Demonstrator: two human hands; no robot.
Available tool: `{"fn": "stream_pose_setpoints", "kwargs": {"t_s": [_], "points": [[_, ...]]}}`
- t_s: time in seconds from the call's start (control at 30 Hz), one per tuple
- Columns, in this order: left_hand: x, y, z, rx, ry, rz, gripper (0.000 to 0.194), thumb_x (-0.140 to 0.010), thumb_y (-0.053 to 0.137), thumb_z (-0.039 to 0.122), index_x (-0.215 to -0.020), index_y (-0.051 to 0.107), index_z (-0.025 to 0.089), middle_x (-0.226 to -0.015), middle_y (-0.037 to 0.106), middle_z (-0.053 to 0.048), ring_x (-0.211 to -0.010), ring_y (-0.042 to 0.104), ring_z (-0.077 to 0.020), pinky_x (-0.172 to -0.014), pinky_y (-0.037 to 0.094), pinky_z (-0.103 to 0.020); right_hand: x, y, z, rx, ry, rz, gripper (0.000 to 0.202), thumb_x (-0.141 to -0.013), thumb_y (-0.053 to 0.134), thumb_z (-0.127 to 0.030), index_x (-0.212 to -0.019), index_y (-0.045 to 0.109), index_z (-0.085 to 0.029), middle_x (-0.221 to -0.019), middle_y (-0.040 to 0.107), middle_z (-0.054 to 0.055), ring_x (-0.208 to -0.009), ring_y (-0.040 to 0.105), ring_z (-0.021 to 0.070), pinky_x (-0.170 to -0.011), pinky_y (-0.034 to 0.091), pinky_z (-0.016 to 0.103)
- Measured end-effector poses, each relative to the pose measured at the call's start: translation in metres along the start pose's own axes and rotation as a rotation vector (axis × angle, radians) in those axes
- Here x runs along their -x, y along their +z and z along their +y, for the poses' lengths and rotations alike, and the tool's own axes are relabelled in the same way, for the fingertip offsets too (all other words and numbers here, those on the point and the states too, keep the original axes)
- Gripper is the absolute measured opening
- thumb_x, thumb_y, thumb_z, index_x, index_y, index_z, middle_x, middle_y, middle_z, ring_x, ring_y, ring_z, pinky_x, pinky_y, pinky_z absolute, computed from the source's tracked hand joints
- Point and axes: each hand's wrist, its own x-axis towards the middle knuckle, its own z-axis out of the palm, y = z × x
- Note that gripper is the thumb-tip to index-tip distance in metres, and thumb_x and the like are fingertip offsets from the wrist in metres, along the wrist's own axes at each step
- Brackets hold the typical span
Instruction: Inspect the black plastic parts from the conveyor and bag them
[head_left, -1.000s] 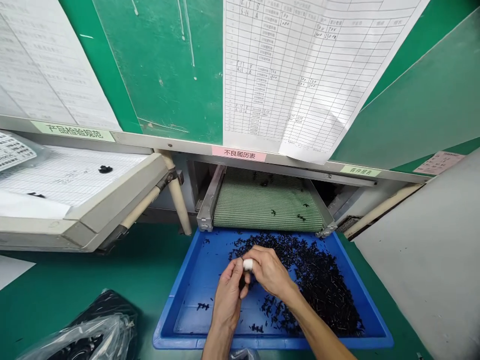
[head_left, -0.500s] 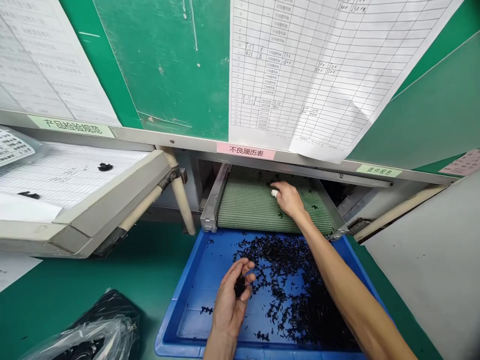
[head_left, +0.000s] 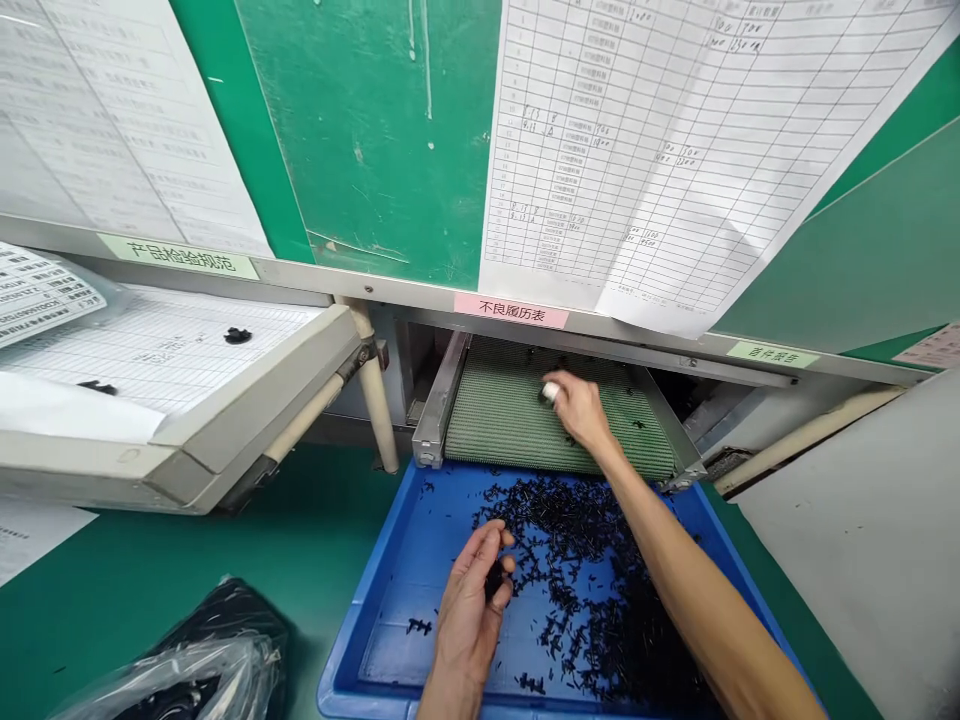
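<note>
- Left hand (head_left: 474, 592): curled around small black plastic pieces (head_left: 493, 579), above the blue rectangular plastic tray (head_left: 366, 590).
- Right hand (head_left: 577, 408): arm stretched over the ribbed green conveyor belt (head_left: 495, 420), fingers bunched; blurred, cannot tell whether pinching anything.
- Tray: more such pieces, densest at right.
- Clear plastic bag (head_left: 244, 665): black contents.

The left hand (head_left: 471, 608) is cupping black pieces (head_left: 493, 578) above a blue tray (head_left: 397, 590), where many more are lying heaped. The right hand (head_left: 581, 408), wearing a white finger cover (head_left: 551, 391), is reaching over a green conveyor belt (head_left: 491, 425); its fingertips are appearing blurred.
</note>
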Motion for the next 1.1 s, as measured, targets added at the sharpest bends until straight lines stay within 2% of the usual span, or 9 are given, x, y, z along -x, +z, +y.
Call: {"fn": "stream_pose_setpoints", "kwargs": {"t_s": [0.07, 0.13, 0.23, 0.33, 0.6, 0.8, 0.93, 1.03, 1.1], "points": [[0.001, 0.001, -0.001, -0.028, 0.024, -0.030, 0.035, -0.067, 0.077, 0.033, -0.096, 0.065, 0.016, -0.082, 0.060, -0.002, -0.058, 0.051, -0.0053, -0.035, 0.031, -0.012, 0.038, 0.009, -0.016, -0.081, -0.032, -0.108, 0.036, -0.083, 0.037, -0.011, -0.108, 0.062, -0.020, -0.065, 0.065, -0.002, -0.056, 0.061, 0.0128, -0.054, 0.047, 0.021], [0.001, 0.002, -0.002, -0.057, 0.055, -0.079, 0.034, -0.070, 0.074, 0.038, -0.094, 0.064, 0.016, -0.080, 0.058, -0.001, -0.057, 0.048, -0.0049, -0.035, 0.030, -0.012, 0.075, 0.020, -0.031, -0.250, -0.063, -0.288, 0.032, -0.080, 0.039, -0.009, -0.097, 0.064, -0.020, -0.054, 0.058, -0.005, -0.044, 0.054, 0.0097, -0.044, 0.041, 0.018], [0.001, 0.003, -0.003, -0.096, 0.080, -0.118, 0.032, -0.069, 0.074, 0.040, -0.085, 0.063, 0.015, -0.072, 0.054, 0.001, -0.053, 0.043, -0.0047, -0.034, 0.027, -0.012, 0.115, 0.030, -0.048, -0.392, -0.088, -0.392, 0.032, -0.079, 0.038, -0.004, -0.087, 0.064, -0.020, -0.072, 0.061, -0.003, -0.047, 0.052, 0.0062, -0.049, 0.042, 0.017], [0.000, 0.003, -0.005, -0.107, 0.074, -0.090, 0.033, -0.064, 0.078, 0.038, -0.078, 0.061, 0.015, -0.063, 0.050, 0.003, -0.050, 0.040, -0.0048, -0.033, 0.025, -0.012, 0.129, 0.027, -0.053, -0.382, -0.117, -0.395, 0.033, -0.081, 0.040, -0.006, -0.094, 0.066, -0.022, -0.086, 0.059, 0.000, -0.059, 0.055, 0.0074, -0.060, 0.045, 0.019], [-0.001, 0.002, -0.006, -0.148, 0.022, -0.046, 0.037, -0.066, 0.076, 0.042, -0.081, 0.058, 0.014, -0.062, 0.051, 0.003, -0.049, 0.039, -0.0047, -0.032, 0.023, -0.011, 0.135, 0.029, -0.042, -0.322, -0.152, -0.354, 0.027, -0.083, 0.043, -0.007, -0.096, 0.064, -0.020, -0.083, 0.063, 0.002, -0.086, 0.058, 0.0150, -0.082, 0.043, 0.026], [0.001, 0.003, -0.006, -0.228, 0.029, -0.093, 0.031, -0.069, 0.074, 0.038, -0.073, 0.053, 0.015, -0.062, 0.051, 0.003, -0.047, 0.037, -0.0039, -0.032, 0.023, -0.011, 0.138, 0.041, -0.040, -0.350, -0.087, -0.356, 0.032, -0.080, 0.038, -0.002, -0.090, 0.062, -0.020, -0.068, 0.060, -0.002, -0.065, 0.055, 0.0116, -0.064, 0.043, 0.021], [0.002, 0.003, -0.004, -0.181, 0.008, -0.038, 0.027, -0.069, 0.075, 0.032, -0.082, 0.058, 0.015, -0.062, 0.053, 0.003, -0.046, 0.039, -0.0045, -0.032, 0.025, -0.011, 0.130, 0.016, -0.021, -0.284, -0.159, -0.430, 0.035, -0.079, 0.038, 0.000, -0.095, 0.062, -0.021, -0.082, 0.063, 0.000, -0.071, 0.058, 0.0119, -0.065, 0.045, 0.022], [0.001, 0.003, -0.001, -0.111, -0.024, 0.009, 0.036, -0.071, 0.074, 0.027, -0.102, 0.061, 0.015, -0.063, 0.054, 0.001, -0.047, 0.042, -0.0054, -0.032, 0.028, -0.012, 0.103, -0.018, 0.008, -0.139, -0.250, -0.281, 0.032, -0.081, 0.042, -0.003, -0.097, 0.063, -0.021, -0.105, 0.063, 0.003, -0.094, 0.058, 0.0150, -0.082, 0.045, 0.027], [0.001, 0.004, 0.000, -0.086, -0.034, 0.017, 0.040, -0.071, 0.073, 0.024, -0.109, 0.061, 0.014, -0.065, 0.056, 0.000, -0.048, 0.044, -0.0059, -0.032, 0.028, -0.013, 0.073, -0.038, 0.033, 0.073, -0.151, -0.100, 0.032, -0.082, 0.043, -0.006, -0.103, 0.063, -0.021, -0.103, 0.064, 0.004, -0.094, 0.059, 0.0158, -0.083, 0.045, 0.027]]}}
